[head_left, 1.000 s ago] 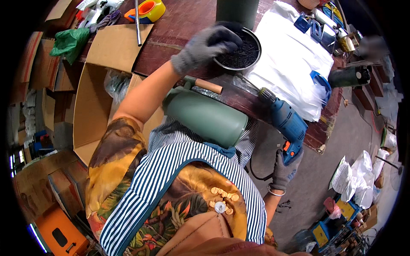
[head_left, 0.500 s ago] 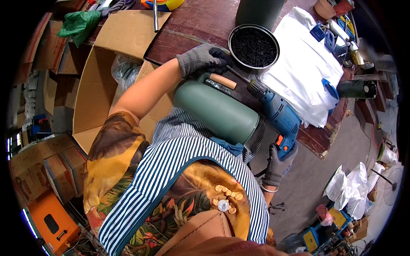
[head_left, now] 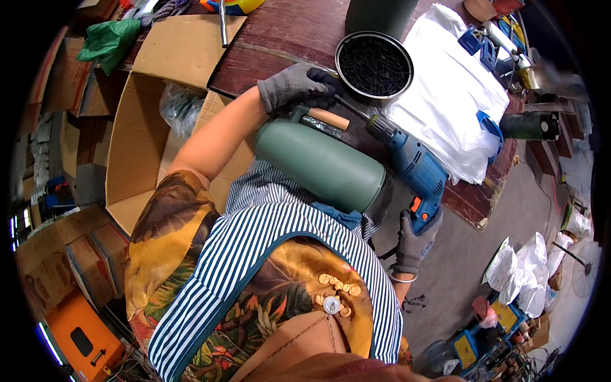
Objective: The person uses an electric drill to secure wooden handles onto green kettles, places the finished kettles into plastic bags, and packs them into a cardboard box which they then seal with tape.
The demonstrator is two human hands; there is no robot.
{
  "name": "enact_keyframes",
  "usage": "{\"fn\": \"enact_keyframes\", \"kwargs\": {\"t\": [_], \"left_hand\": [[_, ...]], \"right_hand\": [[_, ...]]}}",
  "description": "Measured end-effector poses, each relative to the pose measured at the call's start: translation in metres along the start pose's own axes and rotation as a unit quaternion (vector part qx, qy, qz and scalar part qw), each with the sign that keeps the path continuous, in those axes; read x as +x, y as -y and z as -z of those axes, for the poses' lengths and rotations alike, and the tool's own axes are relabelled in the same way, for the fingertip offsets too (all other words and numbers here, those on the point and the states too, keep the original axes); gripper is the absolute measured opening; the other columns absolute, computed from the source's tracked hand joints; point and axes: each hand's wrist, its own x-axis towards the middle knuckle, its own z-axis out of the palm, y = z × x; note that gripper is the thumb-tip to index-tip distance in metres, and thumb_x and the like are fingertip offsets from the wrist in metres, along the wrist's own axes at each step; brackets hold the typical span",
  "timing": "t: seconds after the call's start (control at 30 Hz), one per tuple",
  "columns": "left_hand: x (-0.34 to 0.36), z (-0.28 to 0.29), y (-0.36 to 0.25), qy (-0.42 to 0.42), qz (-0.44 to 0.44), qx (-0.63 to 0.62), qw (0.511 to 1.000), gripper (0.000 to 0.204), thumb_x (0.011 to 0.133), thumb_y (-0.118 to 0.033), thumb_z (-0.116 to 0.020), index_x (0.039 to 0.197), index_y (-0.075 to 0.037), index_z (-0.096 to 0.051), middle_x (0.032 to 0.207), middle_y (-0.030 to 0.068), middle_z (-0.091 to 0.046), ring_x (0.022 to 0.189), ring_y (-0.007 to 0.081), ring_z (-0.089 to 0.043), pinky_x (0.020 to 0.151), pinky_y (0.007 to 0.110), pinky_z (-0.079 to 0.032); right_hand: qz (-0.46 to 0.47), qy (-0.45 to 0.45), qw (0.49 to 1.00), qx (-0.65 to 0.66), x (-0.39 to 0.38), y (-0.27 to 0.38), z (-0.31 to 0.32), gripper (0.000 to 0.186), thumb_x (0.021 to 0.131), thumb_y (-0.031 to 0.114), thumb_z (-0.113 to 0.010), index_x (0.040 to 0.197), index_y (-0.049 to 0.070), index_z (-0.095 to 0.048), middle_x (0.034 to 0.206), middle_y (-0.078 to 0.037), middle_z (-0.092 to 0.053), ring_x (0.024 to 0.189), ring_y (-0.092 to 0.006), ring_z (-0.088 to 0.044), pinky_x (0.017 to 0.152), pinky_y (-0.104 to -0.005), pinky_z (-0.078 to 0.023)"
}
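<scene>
A green cylinder lies on its side across my lap, with a handle that has a wooden grip on its far side. My right hand, in a grey glove, is wrapped round the rear grip of a blue power drill. The drill's long bit points up and left to the gloved fingers of my left hand. Those fingers are closed at the bit's tip, above the cylinder's handle end; what they pinch is hidden. Just beyond stands a round tin full of small black screws.
White plastic sheeting covers the right part of the dark red table. Behind the tin rises another dark green cylinder. An open cardboard box stands at my left, holding clear plastic bags. A metal tube overhangs its flap.
The whole view has shifted slightly. Both hands, the drill and the green cylinder keep nearly the same places relative to each other.
</scene>
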Motion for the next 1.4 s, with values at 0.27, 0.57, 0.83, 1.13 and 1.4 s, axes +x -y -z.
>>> {"fn": "enact_keyframes", "kwargs": {"t": [0.27, 0.57, 0.83, 1.13, 1.4], "left_hand": [[0.001, -0.009, 0.007, -0.077, -0.043, 0.213, 0.973, 0.028, 0.091, -0.018, -0.067, 0.112, 0.001, -0.069, 0.099, 0.009, -0.072, 0.091, 0.0149, -0.066, 0.083, 0.03, -0.054], [-0.045, -0.011, 0.023, -0.259, -0.225, 0.324, 0.882, 0.06, 0.079, -0.027, -0.082, 0.128, -0.004, -0.057, 0.12, 0.0158, -0.063, 0.116, 0.0259, -0.061, 0.099, 0.038, -0.05], [-0.064, -0.007, 0.028, -0.115, -0.178, 0.583, 0.785, 0.045, 0.079, -0.035, -0.072, 0.118, -0.012, -0.069, 0.111, 0.0132, -0.062, 0.112, 0.0331, -0.053, 0.105, 0.046, -0.038], [-0.074, 0.001, 0.021, -0.072, -0.175, 0.553, 0.811, 0.046, 0.079, -0.033, -0.067, 0.12, -0.012, -0.068, 0.112, 0.0124, -0.061, 0.113, 0.0322, -0.052, 0.107, 0.046, -0.036], [-0.069, -0.004, 0.016, -0.069, -0.169, 0.553, 0.813, 0.047, 0.078, -0.032, -0.067, 0.121, -0.012, -0.067, 0.114, 0.013, -0.061, 0.113, 0.0327, -0.053, 0.106, 0.047, -0.037]], "right_hand": [[-0.017, 0.028, 0.998, -0.047, 0.01, 0.015, 0.005, 0.092, 0.077, 0.033, -0.083, 0.147, -0.003, -0.036, 0.14, -0.025, -0.049, 0.13, -0.0389, -0.048, 0.107, -0.0435, -0.039], [-0.133, -0.003, 0.974, 0.183, 0.003, 0.005, -0.004, 0.085, 0.076, 0.014, -0.084, 0.148, 0.007, -0.038, 0.125, -0.013, -0.057, 0.087, -0.0175, -0.062, 0.07, -0.0294, -0.053], [-0.161, 0.066, 0.971, 0.165, 0.019, -0.015, 0.054, 0.084, 0.077, 0.01, -0.082, 0.148, 0.011, -0.038, 0.099, -0.005, -0.061, 0.058, -0.0085, -0.054, 0.048, -0.0232, -0.044], [-0.193, 0.098, 0.959, 0.183, 0.018, -0.002, 0.066, 0.084, 0.078, 0.007, -0.081, 0.149, 0.015, -0.036, 0.095, -0.004, -0.061, 0.054, -0.0085, -0.052, 0.045, -0.0227, -0.04], [-0.183, 0.103, 0.967, 0.146, 0.027, 0.007, 0.071, 0.085, 0.078, 0.008, -0.082, 0.15, 0.013, -0.037, 0.091, -0.003, -0.061, 0.055, -0.007, -0.051, 0.046, -0.0215, -0.041]]}}
